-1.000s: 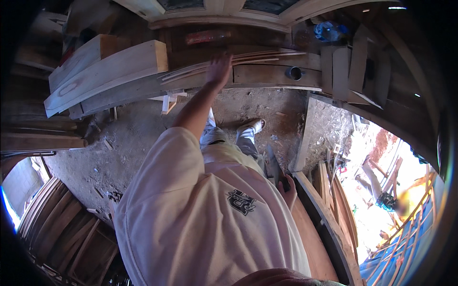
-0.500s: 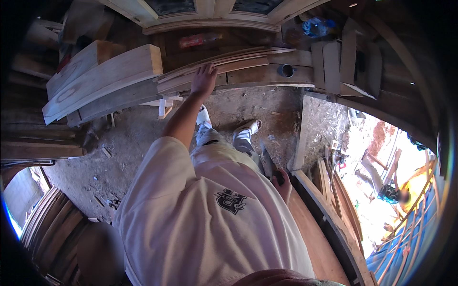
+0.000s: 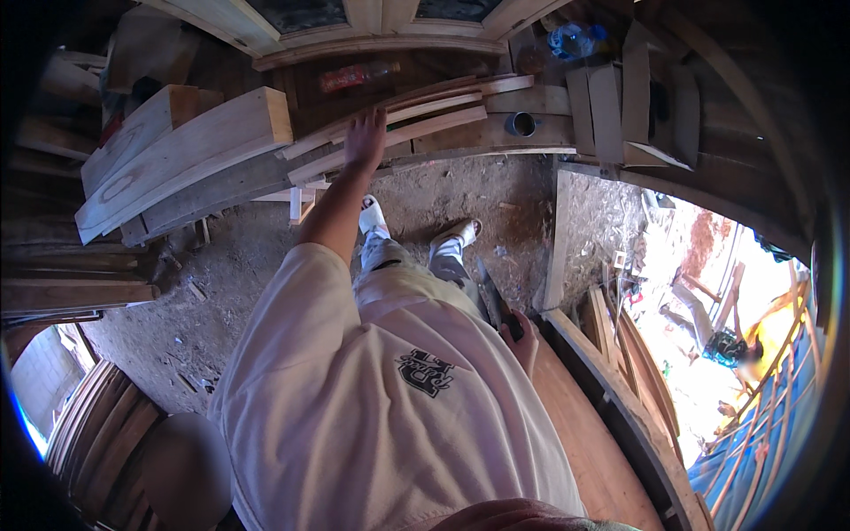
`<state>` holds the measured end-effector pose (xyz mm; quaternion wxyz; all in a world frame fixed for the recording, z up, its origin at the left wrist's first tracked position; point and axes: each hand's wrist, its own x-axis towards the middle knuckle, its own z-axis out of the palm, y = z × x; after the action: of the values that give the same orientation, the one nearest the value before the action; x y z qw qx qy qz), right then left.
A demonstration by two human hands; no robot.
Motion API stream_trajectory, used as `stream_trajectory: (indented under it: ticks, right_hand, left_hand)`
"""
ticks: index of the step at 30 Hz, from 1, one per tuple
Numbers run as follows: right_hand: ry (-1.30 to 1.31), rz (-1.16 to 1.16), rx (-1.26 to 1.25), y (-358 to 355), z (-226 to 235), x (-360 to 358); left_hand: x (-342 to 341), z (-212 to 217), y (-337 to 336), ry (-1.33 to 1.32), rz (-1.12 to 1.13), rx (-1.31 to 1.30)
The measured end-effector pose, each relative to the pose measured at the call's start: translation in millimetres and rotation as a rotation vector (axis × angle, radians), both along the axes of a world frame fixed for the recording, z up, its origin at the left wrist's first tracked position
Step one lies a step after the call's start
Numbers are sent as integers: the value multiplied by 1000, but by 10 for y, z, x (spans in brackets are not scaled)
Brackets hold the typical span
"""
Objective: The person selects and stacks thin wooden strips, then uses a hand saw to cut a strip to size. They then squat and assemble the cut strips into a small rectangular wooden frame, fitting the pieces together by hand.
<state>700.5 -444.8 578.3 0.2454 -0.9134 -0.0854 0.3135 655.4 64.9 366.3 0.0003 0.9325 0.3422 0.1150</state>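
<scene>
Several thin wooden strips lie fanned out along the edge of a plank bench at the far side. My left hand reaches over the strips, its fingers closed over one of them; the thumb side is mostly hidden. Down by my right hip, my right hand is wrapped round the dark handle of what looks like a hand saw. The blade of that saw points forward and down beside my leg.
A metal cup, a red-labelled bottle and a clear bottle stand or lie around the bench. Thick boards sit at the left. A long timber frame runs along my right. Outside, a person is near a blue sheet.
The wooden strips have spread apart, with one shifted nearer to me. My left hand has moved slightly among them. My right hand keeps hold of the saw.
</scene>
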Motion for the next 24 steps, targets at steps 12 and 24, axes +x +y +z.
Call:
stream_trajectory:
  ticks: [12, 24]
  right_hand:
    - [-26, 9, 115, -129, -198, 83]
    - [543, -642, 829, 853, 888, 549]
  left_hand:
    - [-118, 725, -80, -192, -91, -104]
    - [-431, 2888, -681, -460, -280, -1687]
